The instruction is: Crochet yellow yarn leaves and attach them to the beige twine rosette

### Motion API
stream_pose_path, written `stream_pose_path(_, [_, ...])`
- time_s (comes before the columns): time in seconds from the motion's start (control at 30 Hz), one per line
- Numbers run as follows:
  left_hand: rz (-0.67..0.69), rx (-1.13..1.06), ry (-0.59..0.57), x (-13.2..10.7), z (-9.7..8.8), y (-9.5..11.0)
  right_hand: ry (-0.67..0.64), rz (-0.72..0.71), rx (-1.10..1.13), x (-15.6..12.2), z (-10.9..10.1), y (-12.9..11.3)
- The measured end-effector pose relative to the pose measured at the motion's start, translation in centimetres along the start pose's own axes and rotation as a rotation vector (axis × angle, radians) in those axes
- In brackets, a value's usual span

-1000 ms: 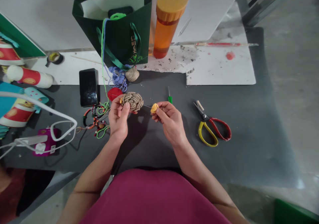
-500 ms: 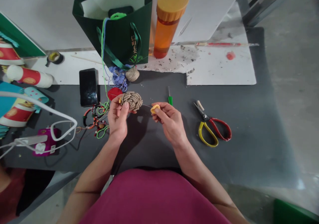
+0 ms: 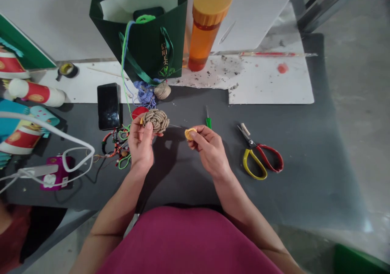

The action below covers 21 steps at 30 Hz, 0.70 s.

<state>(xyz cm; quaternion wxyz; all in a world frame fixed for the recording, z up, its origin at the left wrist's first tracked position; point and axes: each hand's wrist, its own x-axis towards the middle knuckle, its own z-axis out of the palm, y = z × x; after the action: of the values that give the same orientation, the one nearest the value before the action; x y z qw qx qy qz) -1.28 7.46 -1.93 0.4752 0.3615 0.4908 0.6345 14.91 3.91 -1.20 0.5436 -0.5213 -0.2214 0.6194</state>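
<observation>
My left hand [image 3: 141,144] is closed on a tan crocheted flower [image 3: 156,120], the thumb pressed on its front. A thin needle or wire [image 3: 175,126] sticks out from the flower's right side toward my other hand. Pinched in my right hand [image 3: 210,146] is a small yellow crocheted piece [image 3: 190,134], held apart from the flower. Behind the flower lies a red round thing [image 3: 139,112], partly hidden. A green-handled tool [image 3: 208,121] with a thin metal tip rests beyond my right hand.
Scissors [image 3: 258,156] lie at right. Beaded strings [image 3: 115,146], a phone [image 3: 108,106] and a white cable [image 3: 82,144] are at left. Blue yarn [image 3: 145,93], a twine ball [image 3: 162,90], a dark green paper bag [image 3: 146,46] and an orange bottle [image 3: 204,34] stand behind.
My left hand has shifted left with the tan flower, widening the gap to the yellow piece. The needle or wire now ends short of my right hand, which has hardly moved.
</observation>
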Motion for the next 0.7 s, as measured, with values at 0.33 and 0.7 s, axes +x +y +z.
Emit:
stream_pose_path(0.33, [-0.009, 0.042, -0.113, -0.21, -0.22, -0.1, 0.001, -0.023, -0.052, -0.09, 0.12, 0.16])
stream_pose_path(0.7, [0.012, 0.025, -0.091, -0.03, -0.26, -0.11, 0.001, -0.021, -0.051, -0.16, 0.11, 0.05])
